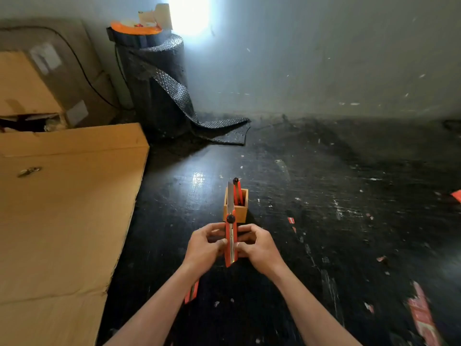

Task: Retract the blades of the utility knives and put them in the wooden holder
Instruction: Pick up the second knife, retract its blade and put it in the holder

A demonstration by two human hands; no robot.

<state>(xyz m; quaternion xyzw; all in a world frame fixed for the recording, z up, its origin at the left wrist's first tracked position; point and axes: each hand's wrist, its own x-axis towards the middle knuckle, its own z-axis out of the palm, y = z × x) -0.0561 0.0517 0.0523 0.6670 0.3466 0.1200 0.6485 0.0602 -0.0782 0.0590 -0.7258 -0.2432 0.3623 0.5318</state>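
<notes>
Both hands hold one red utility knife (231, 242) upright over the dark floor, its long steel blade out and pointing away from me. My left hand (206, 245) pinches its left side and my right hand (257, 247) its right side, thumbs on the handle. Just beyond stands the small square wooden holder (241, 209), with another red utility knife (238, 192) standing inside it, black knob at the top. A third red knife (192, 292) lies on the floor, partly hidden under my left forearm.
A large flat cardboard sheet (64, 208) lies to the left, with boxes (27, 83) behind it. A roll of black bubble wrap (154, 81) stands at the back wall. Red paper scraps (422, 315) lie on the floor at right.
</notes>
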